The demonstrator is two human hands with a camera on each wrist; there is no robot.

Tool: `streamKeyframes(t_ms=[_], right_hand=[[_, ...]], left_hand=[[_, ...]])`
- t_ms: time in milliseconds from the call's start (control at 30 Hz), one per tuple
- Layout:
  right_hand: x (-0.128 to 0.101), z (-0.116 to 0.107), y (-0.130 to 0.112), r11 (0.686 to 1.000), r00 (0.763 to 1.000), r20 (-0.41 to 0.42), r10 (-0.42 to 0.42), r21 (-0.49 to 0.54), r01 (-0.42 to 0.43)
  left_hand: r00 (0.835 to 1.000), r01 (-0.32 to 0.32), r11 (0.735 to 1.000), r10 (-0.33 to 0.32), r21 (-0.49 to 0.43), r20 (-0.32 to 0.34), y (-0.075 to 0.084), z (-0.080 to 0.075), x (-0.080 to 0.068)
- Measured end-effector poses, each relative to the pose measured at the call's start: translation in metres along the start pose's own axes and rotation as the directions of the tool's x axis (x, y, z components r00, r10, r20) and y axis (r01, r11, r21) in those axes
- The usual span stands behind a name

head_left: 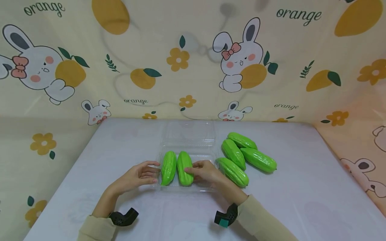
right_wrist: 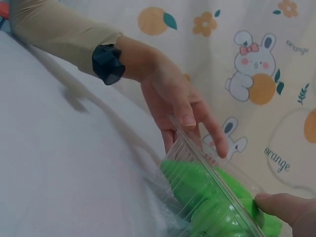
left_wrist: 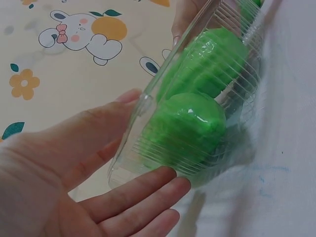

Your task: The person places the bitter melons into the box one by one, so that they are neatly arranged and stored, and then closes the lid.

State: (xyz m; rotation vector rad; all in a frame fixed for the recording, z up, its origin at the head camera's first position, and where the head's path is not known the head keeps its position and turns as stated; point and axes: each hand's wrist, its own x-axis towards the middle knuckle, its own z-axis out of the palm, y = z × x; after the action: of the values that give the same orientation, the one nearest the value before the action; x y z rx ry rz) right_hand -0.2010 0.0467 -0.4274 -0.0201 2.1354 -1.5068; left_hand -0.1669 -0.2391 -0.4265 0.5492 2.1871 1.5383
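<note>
Covering the whole work area, the pale surface (head_left: 120,150) carries every item, with a printed rabbit-and-orange backdrop (head_left: 193,60) behind and to both sides of it. Near the middle of the surface, towards the front edge, sits a clear plastic clamshell tray (head_left: 208,188) with its lid (head_left: 188,132) folded open towards the rear edge. Just right of the tray lies a loose group of four green gourds (head_left: 244,157), touching one another. Inside the tray, two green gourds (head_left: 177,168) lie side by side lengthways. The left hand (head_left: 139,176) rests with straight, relaxed fingers against the tray's left wall, steadying it and gripping nothing. The right hand (head_left: 204,171) rests on the right-hand gourd in the tray, fingers lightly bent over it; whether it still grips the gourd or only presses it into place cannot be determined. The step in hand appears to be seating the second gourd during packing, with roughly a third of the gourds loaded. The next move likely calls for releasing the right hand and reaching to the nearest loose gourd (head_left: 233,171) at the tray's right edge.
</note>
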Motion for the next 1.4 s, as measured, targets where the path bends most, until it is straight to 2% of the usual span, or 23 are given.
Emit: streamKeyframes(t_ms=[267,567,933,1400], right_hand=[[0.001,-0.001,0.001,0.995,0.998,0.068,-0.008,0.103,0.001],[-0.001,-0.003,0.0,0.987,0.998,0.05,-0.041,0.154,0.033],[-0.006,-0.004,-0.005,0.995,0.998,-0.011,-0.067,0.073,0.067],[-0.034,-0.009,-0.007,0.983,0.983,0.024,-0.18,0.042,0.179]], left_hand=[[1.0,0.015,1.0,-0.015,0.017,-0.01,-0.003,0.0,0.002],[1.0,0.016,1.0,-0.016,-0.001,-0.007,-0.004,-0.001,0.002],[1.0,0.011,1.0,-0.011,-0.016,-0.002,-0.004,0.0,0.002],[1.0,0.023,0.999,-0.022,0.022,-0.018,-0.005,0.002,0.0]])
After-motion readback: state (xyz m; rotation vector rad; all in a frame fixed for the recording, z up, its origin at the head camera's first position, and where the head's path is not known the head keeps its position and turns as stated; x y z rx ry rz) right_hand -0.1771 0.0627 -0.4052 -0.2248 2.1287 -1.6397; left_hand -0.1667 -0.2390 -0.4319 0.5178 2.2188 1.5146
